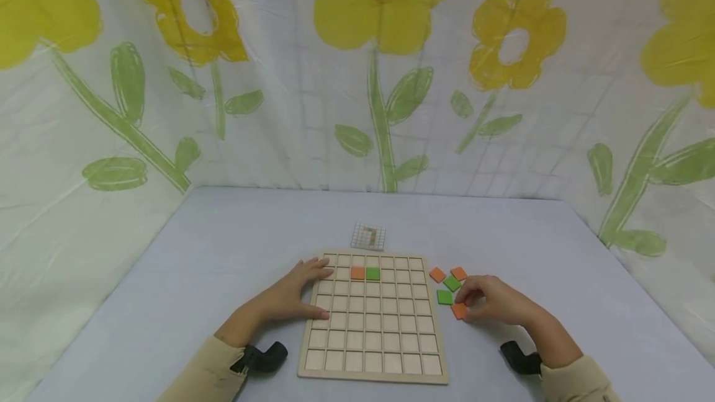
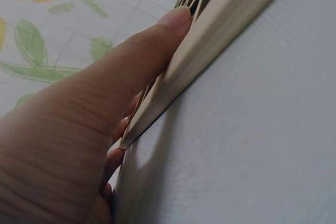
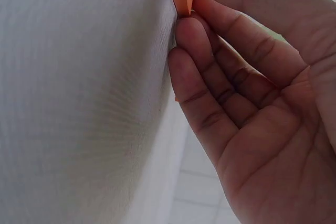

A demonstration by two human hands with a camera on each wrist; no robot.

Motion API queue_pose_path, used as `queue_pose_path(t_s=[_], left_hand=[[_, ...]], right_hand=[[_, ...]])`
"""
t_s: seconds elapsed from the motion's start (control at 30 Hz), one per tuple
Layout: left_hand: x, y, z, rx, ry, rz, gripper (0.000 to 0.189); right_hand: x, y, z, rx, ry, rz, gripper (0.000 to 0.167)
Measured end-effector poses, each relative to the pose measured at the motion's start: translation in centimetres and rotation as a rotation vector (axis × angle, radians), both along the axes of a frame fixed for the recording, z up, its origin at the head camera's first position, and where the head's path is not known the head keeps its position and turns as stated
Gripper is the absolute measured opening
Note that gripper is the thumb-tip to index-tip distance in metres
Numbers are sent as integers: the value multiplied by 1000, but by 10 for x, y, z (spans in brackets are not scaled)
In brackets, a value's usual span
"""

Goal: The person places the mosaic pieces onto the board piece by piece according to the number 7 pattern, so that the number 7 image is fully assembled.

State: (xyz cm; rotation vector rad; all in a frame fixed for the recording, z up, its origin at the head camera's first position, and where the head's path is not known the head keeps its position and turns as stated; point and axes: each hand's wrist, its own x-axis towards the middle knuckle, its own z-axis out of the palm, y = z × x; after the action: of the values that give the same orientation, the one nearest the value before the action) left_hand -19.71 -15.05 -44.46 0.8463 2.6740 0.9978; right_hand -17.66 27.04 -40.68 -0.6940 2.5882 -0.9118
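A pale wooden gridded board lies nearest, the left hand spread at its left edge. Right of it, the nearer right hand pinches a flat square orange tile, without long axis, at its left-pointing fingertips. Just beyond lies a flat square green tile.

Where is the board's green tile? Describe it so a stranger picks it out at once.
On the white table, find the wooden grid board that the left hand touches. In its second row from the far edge, take the middle square. There sits the green tile, the board's only green one, just right of an orange tile.
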Motion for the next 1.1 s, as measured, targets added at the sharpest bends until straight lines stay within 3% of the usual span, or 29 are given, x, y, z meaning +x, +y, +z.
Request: queue_pose_path(t_s=[0.73,1.1], left_hand=[[-1,-1,-1,-11,3,-5,88],[0,0,0,-13,7,-3,88]], right_hand=[[-2,1,-2,20,12,-15,19],[-8,0,4,-19,17,31,18]])
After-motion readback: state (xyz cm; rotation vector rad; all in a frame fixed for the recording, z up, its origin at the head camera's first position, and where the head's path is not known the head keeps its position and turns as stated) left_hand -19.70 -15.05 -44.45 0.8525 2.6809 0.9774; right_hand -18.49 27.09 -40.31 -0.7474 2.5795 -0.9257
